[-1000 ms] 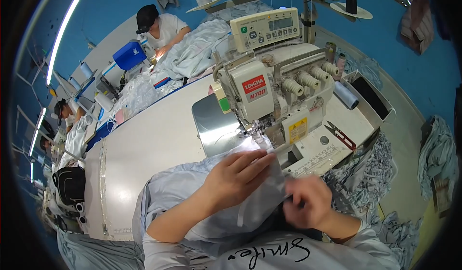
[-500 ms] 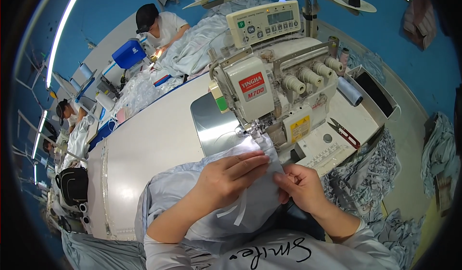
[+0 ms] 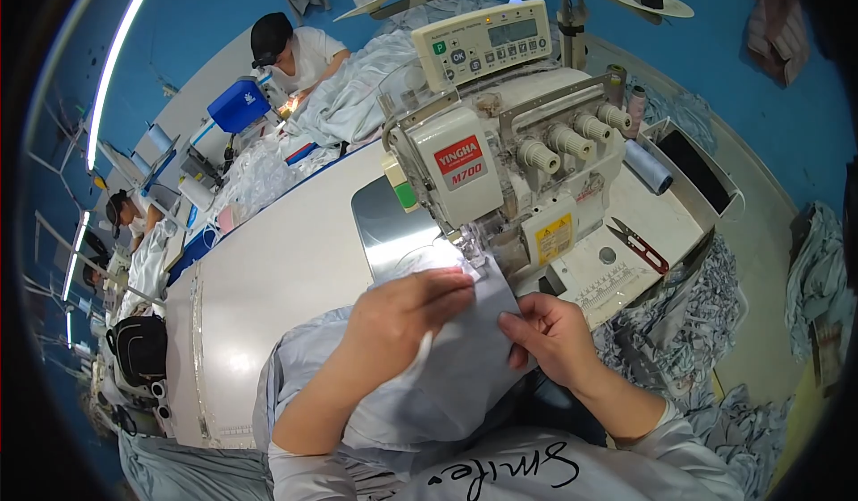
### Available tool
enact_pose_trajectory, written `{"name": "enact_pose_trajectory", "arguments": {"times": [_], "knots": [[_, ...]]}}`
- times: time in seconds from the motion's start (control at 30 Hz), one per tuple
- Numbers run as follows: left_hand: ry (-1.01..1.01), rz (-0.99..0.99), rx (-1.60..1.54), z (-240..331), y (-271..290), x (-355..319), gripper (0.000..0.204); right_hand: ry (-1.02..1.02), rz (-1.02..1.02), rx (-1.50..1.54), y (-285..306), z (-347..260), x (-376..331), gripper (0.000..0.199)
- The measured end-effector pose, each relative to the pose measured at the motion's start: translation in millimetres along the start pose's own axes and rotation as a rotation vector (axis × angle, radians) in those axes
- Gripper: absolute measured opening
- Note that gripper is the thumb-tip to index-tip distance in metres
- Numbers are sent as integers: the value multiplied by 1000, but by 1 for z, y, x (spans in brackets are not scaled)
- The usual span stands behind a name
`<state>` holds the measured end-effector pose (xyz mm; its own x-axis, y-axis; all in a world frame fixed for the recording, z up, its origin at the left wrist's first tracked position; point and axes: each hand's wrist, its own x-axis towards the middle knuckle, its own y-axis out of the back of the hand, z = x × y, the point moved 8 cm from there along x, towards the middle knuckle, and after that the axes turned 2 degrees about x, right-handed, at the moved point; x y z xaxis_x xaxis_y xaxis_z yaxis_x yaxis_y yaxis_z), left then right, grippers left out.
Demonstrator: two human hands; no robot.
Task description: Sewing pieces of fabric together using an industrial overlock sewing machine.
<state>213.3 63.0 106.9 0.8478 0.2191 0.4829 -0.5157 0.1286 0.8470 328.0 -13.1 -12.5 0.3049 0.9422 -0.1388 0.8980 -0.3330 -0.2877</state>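
Observation:
A pale grey-blue fabric piece (image 3: 465,358) lies in front of a white overlock sewing machine (image 3: 500,161), its far edge just under the presser foot (image 3: 469,246). My left hand (image 3: 402,313) lies flat on top of the fabric, fingertips pointing toward the needle area. My right hand (image 3: 554,336) pinches the fabric's right edge between thumb and fingers. More of the same cloth bunches over my lap and the table's front edge.
A white table (image 3: 277,286) spreads to the left. Red-handled thread snips (image 3: 639,244) lie on the machine's right shelf. A heap of cut cloth (image 3: 679,322) hangs at the right. Other workers sit at stations with fabric piles at the back left.
My right hand rose from my lap to the fabric's right edge and gripped it. My left hand pushed the fabric forward to the presser foot. The view has shifted closer to the machine.

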Motion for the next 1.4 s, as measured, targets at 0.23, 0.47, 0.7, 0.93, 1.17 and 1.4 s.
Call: {"name": "enact_pose_trajectory", "arguments": {"times": [0.23,0.47,0.7,0.93,1.17,1.4], "knots": [[36,37,0,-42,6,14,25,11,-66,87,-6,-6,11,16],[339,19,209,-35,46,-34,57,-40,-120,157,-1,-8,13,17],[924,-251,461,26,23,-213,41,-29,-121,72,-7,-7,14,19],[1050,796,-297,1,26,-294,13,24,-121,78,-7,-9,14,20],[693,1022,-479,4,60,-220,37,-5,-129,47,-4,-8,13,21],[635,1023,-367,-16,92,-196,34,-2,-166,24,-5,-11,13,24]]}}
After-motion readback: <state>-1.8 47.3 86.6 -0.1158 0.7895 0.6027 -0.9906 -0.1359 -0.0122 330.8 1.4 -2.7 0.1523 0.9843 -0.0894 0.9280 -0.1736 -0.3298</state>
